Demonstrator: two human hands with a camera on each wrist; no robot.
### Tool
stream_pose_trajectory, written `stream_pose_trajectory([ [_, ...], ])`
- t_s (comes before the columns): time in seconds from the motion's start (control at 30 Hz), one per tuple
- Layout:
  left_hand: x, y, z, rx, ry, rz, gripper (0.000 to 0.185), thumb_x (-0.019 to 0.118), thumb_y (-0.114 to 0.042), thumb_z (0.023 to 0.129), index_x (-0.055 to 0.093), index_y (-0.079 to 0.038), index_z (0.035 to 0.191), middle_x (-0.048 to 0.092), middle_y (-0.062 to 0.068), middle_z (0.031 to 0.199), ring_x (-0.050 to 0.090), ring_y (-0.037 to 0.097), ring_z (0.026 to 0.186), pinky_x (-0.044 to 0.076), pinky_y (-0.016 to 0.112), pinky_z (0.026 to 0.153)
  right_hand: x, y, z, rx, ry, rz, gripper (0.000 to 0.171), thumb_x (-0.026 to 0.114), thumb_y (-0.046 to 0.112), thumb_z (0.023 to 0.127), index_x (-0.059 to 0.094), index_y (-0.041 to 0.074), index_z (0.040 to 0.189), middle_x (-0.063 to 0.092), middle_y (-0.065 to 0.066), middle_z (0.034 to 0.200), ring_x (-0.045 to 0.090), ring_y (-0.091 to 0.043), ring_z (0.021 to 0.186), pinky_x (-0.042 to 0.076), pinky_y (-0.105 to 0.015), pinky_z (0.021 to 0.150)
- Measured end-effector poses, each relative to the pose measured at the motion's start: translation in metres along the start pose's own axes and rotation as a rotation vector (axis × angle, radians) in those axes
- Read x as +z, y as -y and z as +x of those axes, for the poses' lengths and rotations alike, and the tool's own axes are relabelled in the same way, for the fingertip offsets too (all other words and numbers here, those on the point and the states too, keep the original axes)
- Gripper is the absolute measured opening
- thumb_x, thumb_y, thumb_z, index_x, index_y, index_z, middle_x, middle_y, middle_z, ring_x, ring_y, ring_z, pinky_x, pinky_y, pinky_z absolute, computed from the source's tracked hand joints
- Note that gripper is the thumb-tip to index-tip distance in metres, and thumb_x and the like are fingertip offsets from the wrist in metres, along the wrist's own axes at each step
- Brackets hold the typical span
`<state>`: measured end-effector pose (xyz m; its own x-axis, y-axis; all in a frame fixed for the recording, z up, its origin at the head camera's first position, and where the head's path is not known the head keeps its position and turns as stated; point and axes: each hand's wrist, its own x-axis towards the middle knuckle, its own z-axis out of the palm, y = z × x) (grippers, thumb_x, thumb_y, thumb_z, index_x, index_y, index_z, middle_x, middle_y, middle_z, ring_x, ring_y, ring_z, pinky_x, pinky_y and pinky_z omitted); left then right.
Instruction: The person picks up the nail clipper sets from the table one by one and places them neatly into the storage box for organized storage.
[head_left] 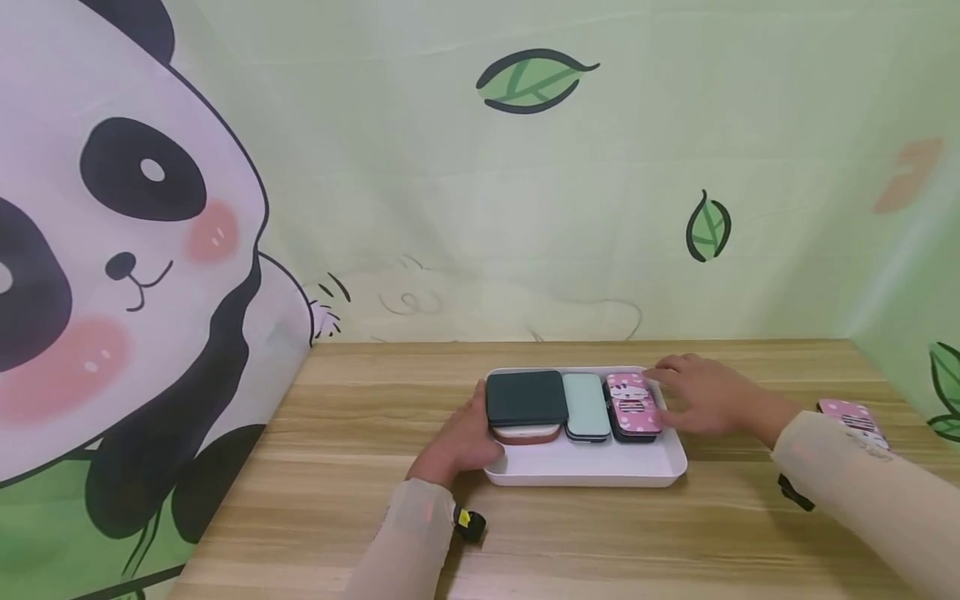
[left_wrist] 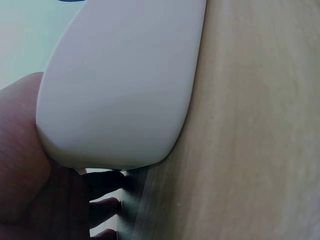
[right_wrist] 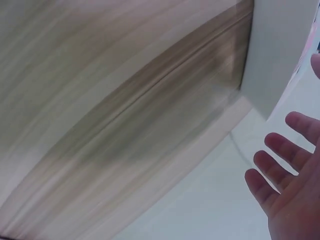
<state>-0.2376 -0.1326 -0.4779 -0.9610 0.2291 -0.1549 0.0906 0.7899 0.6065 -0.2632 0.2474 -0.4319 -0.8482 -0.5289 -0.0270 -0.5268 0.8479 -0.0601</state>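
Note:
A shallow white tray point(head_left: 585, 471) lies on the table and holds several small flat cases. At its left end is a dark green case point(head_left: 527, 398) stacked over white and brown ones. Beside that stack is a pale mint case point(head_left: 587, 404), then a pink cartoon-patterned case point(head_left: 633, 402) on a black one. My left hand point(head_left: 461, 437) rests against the tray's left end, thumb at the near corner, fingers reaching along the side. My right hand point(head_left: 705, 396) hovers over the tray's right edge by the pink case, fingers spread with nothing in them.
Another pink patterned case point(head_left: 855, 421) lies on the wooden table point(head_left: 600, 542) to the right, partly behind my right sleeve. A green backdrop point(head_left: 420, 192) with a panda and leaves stands along the table's far edge.

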Motion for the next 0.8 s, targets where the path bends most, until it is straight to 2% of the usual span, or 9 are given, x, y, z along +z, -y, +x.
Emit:
stream_pose_trajectory([
  [0.23, 0.001, 0.001, 0.000, 0.023, -0.001, 0.009, 0.110, 0.070, -0.016, 0.075, 0.003, -0.005, 0.161, 0.028, 0.016, 0.163, 0.037, 0.029, 0.144, 0.029, 0.045, 0.119, -0.004, -0.020, -0.013, 0.061, -0.037, -0.018, 0.063, 0.064, 0.044, 0.093, 0.054, 0.004, 0.141, 0.056, -0.025, 0.135, 0.053, -0.048, 0.123, 0.042, -0.064, 0.101],
  [0.43, 0.001, 0.001, 0.000, 0.031, 0.001, 0.007, 0.110, 0.069, -0.015, 0.075, 0.002, -0.005, 0.161, 0.028, 0.016, 0.163, 0.036, 0.029, 0.145, 0.030, 0.045, 0.118, 0.004, -0.044, -0.024, 0.084, -0.053, -0.037, 0.060, 0.067, 0.036, 0.091, 0.056, -0.002, 0.136, 0.061, -0.028, 0.124, 0.059, -0.046, 0.110, 0.047, -0.061, 0.094],
  [0.57, -0.001, -0.001, -0.002, 0.029, -0.004, 0.006, 0.108, 0.069, -0.014, 0.075, 0.003, -0.005, 0.161, 0.028, 0.017, 0.163, 0.037, 0.029, 0.144, 0.030, 0.045, 0.118, 0.005, -0.057, -0.033, 0.089, -0.058, -0.065, 0.060, 0.069, 0.034, 0.089, 0.056, -0.005, 0.134, 0.062, -0.029, 0.117, 0.061, -0.046, 0.104, 0.049, -0.060, 0.090],
  [0.8, -0.002, -0.002, -0.003, 0.028, -0.002, 0.010, 0.107, 0.069, -0.014, 0.076, 0.004, -0.005, 0.161, 0.029, 0.017, 0.162, 0.040, 0.029, 0.141, 0.031, 0.046, 0.118, 0.001, -0.068, -0.050, 0.108, -0.035, -0.067, 0.061, 0.069, 0.033, 0.090, 0.056, -0.010, 0.130, 0.060, -0.032, 0.113, 0.060, -0.051, 0.104, 0.049, -0.061, 0.087],
])
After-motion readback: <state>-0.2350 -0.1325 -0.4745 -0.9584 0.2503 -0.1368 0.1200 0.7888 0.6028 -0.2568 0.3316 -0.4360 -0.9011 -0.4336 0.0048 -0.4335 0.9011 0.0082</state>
